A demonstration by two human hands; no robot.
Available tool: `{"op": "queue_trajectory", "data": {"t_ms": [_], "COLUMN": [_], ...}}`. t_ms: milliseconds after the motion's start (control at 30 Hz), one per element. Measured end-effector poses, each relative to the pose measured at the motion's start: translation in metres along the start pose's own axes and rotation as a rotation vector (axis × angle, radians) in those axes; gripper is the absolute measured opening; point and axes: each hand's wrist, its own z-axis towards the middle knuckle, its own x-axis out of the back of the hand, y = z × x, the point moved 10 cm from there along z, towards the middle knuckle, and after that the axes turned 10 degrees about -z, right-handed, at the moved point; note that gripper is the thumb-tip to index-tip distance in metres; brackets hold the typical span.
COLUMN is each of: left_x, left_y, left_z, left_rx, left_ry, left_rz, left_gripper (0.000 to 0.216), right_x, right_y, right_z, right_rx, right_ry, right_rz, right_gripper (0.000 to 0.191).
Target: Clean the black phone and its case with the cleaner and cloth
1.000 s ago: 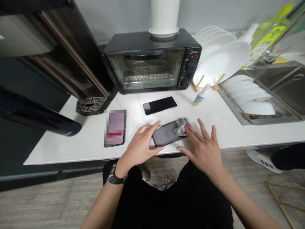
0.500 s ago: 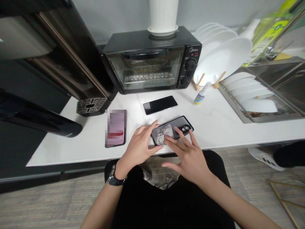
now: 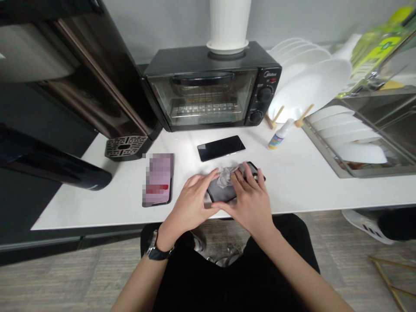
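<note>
A phone case (image 3: 222,194) with a black rim and a greyish see-through back lies on the white counter near its front edge. My left hand (image 3: 191,200) grips its left end between thumb and fingers. With bent fingers, my right hand (image 3: 251,200) presses a crumpled white tissue (image 3: 225,177) onto the back of the case; those fingers partly cover the camera cutouts at the right end. Just behind lies a black-screened phone (image 3: 221,148). Left of my hands rests another phone (image 3: 162,175), its lit screen partly pixelated.
A toaster oven (image 3: 208,99) carrying a white pot (image 3: 230,26) stands at the back. To the right are a small spray bottle (image 3: 278,136), white plates (image 3: 308,82) in a wooden rack and a sink (image 3: 339,171) with bowls. A dark drinks machine (image 3: 130,117) occupies the left.
My right hand has come down over the case and moved the tissue up and toward its middle, crumpling it. My left hand stays at the case's left end.
</note>
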Motion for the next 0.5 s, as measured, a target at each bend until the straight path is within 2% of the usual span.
{"op": "queue_trajectory", "data": {"t_ms": [100, 200, 267, 367, 500], "left_x": [0.002, 0.001, 0.001, 0.000, -0.001], "left_y": [-0.003, -0.003, -0.001, 0.002, 0.006], "left_z": [0.000, -0.003, -0.006, -0.007, -0.005], "left_rx": [0.007, 0.017, 0.013, 0.004, -0.013], "left_ry": [0.013, 0.017, 0.016, 0.013, -0.004], "left_rz": [0.009, 0.020, 0.025, 0.026, 0.011], "left_gripper": [0.094, 0.093, 0.089, 0.089, 0.089], "right_x": [-0.004, 0.003, 0.011, 0.022, 0.031], "right_y": [-0.039, -0.045, -0.030, 0.011, 0.065], "right_z": [-0.001, -0.012, -0.019, -0.030, -0.033], "right_rx": [0.123, 0.188, 0.197, 0.181, 0.086], "right_ry": [-0.046, -0.084, -0.103, -0.120, -0.058], "right_rz": [0.130, 0.194, 0.175, 0.087, -0.075], "right_gripper": [0.088, 0.086, 0.081, 0.072, 0.070]}}
